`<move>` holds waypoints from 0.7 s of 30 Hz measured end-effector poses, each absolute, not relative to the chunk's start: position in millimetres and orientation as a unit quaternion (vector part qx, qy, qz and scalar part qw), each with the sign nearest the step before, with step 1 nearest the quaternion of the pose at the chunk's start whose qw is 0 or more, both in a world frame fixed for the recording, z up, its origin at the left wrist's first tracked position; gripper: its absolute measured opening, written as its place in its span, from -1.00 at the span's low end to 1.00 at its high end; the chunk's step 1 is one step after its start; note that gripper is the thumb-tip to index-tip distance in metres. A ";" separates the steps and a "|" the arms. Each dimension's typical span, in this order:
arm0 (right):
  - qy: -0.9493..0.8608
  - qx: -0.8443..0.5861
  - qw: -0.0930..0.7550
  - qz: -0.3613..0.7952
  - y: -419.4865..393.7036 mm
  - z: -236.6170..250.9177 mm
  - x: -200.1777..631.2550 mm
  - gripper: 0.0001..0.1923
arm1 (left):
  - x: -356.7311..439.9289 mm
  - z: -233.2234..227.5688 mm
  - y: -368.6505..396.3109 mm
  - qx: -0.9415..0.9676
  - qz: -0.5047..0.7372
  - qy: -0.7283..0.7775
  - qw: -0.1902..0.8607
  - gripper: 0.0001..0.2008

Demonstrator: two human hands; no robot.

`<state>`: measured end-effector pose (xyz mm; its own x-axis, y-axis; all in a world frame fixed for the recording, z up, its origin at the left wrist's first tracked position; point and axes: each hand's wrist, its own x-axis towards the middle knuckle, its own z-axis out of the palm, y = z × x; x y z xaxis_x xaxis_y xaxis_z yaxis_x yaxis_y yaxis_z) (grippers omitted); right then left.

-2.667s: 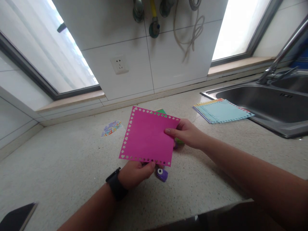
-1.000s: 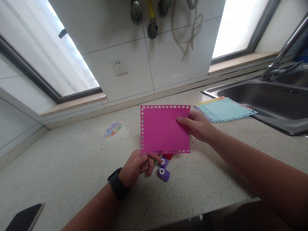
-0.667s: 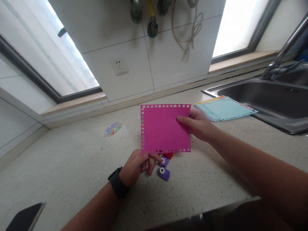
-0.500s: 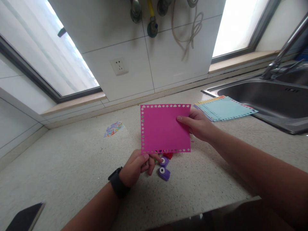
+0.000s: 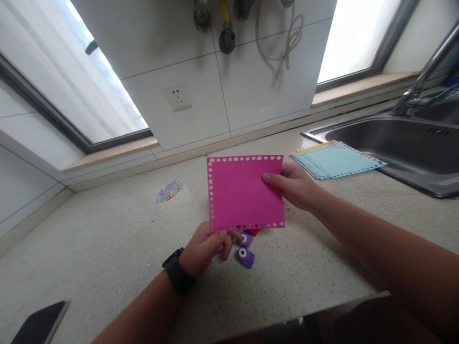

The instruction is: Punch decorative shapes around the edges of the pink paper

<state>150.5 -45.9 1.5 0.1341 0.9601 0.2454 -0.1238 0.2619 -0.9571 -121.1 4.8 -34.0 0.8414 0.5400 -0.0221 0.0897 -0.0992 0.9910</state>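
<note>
A magenta sheet of paper [image 5: 244, 196] is held up over the counter, with small hearts, stars and other shapes cut out along its top, left and bottom edges. My right hand [image 5: 296, 184] grips its right side, thumb on the front and fingers behind. At the lower left corner, my left hand [image 5: 210, 246] pinches the paper's bottom edge, its index finger reaching under it. Just below the sheet lie two purple craft punches; the nearer craft punch [image 5: 246, 258] shows fully. A red object [image 5: 253, 232] and a bit of green are mostly hidden by the paper.
A stack of light blue and other coloured sheets [image 5: 337, 161] with punched edges lies by the steel sink [image 5: 405, 148]. Tiny coloured paper cutouts [image 5: 170, 191] are piled on the counter [image 5: 118, 248] at left. A dark flat object [image 5: 41, 325] rests at the lower left corner.
The magenta sheet has shifted and tilted slightly, its left side moving a little left. My left thumb has slid slightly right along the bottom edge. Both hands keep their hold.
</note>
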 end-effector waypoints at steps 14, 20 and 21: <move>-0.511 -0.421 0.609 0.437 -46.3 0.6 146.5 -0.75 | -116.8 -30.3 0.3 0.746 0.174 0.241 0.596 -0.51; -0.520 -0.420 0.604 0.434 -46.3 -0.1 144.7 -0.75 | -118.1 -30.4 -0.2 0.743 0.179 0.242 0.598 -0.49; -0.522 -0.420 0.603 0.433 -46.4 -0.3 144.5 -0.75 | -118.0 -29.5 -0.7 0.742 0.180 0.239 0.600 -0.49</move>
